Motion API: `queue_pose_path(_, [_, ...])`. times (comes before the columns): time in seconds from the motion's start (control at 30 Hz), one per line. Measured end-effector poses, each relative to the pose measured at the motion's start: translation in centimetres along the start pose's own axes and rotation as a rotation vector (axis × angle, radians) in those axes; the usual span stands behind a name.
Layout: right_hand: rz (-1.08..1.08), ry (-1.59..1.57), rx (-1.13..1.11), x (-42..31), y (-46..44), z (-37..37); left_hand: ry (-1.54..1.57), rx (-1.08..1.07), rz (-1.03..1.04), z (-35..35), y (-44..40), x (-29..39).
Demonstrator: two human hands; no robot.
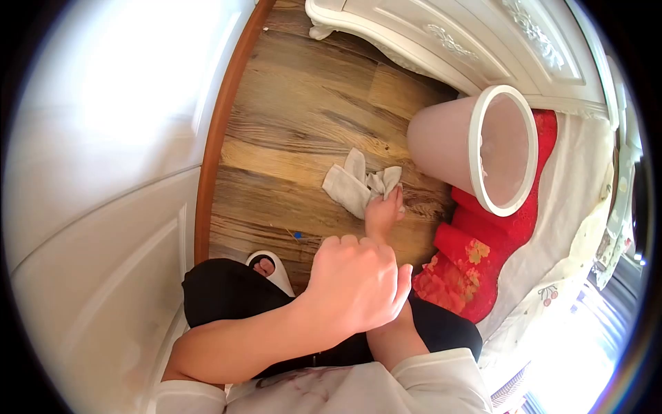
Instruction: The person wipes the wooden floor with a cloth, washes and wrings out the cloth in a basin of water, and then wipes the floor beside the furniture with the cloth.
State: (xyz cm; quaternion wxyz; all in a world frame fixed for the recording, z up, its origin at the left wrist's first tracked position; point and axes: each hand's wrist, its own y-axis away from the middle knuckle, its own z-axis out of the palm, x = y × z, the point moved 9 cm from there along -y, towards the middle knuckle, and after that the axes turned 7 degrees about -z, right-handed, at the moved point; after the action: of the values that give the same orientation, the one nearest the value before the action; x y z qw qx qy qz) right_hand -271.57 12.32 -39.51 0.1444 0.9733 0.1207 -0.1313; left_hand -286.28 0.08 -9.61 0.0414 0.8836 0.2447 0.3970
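A crumpled off-white cloth point(352, 183) lies on the wooden floor. My right hand point(385, 210) is down at its right edge, with the fingers closed on the fabric. Closer to the camera, my left hand point(355, 283) is a loose fist, back of the hand up and thumb along its right side. Nothing sticks out of it, though the palm is hidden. This fist covers part of my right forearm. Right of the cloth, a pale pink trash bin point(445, 138) with a white rim lies tilted, its mouth facing right.
A white door or panel point(103, 228) with brown edging stands at left. White carved furniture point(414, 34) is at the top. Red floral fabric point(462, 269) and cream cloth point(552, 207) are at right. A small blue object point(297, 235) lies near my white slipper point(278, 274).
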Motion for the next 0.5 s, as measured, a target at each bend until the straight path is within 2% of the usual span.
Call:
queue_pose_path(0.13, [0.161,-0.133,0.019,-2.6,-0.8,0.6,-0.023,0.018,-0.005,0.7,0.1,1.0])
queue_pose_path(0.2, [-0.013,-0.018,-0.029,-7.5,-0.4,1.7,-0.012,0.017,-0.009,0.6,0.1,1.0])
queue_pose_path(0.27, [-0.239,0.089,-0.172,-13.6,1.2,2.5,-0.008,0.060,-0.008,0.6,0.0,0.9])
queue_pose_path(0.33, [-0.516,0.209,-0.413,-19.3,4.7,1.9,0.020,0.071,-0.015,0.4,-0.1,1.0])
queue_pose_path(0.43, [-0.776,0.356,-0.539,-21.1,6.8,7.5,0.045,0.145,0.013,-0.7,0.3,1.6])
queue_pose_path(0.47, [-0.952,0.457,-0.410,-21.7,7.2,8.5,0.049,0.113,0.005,-0.9,0.5,1.8])
queue_pose_path(0.5, [-0.950,0.449,-0.476,-21.9,7.1,8.7,0.088,0.112,-0.005,-1.4,0.7,2.0])
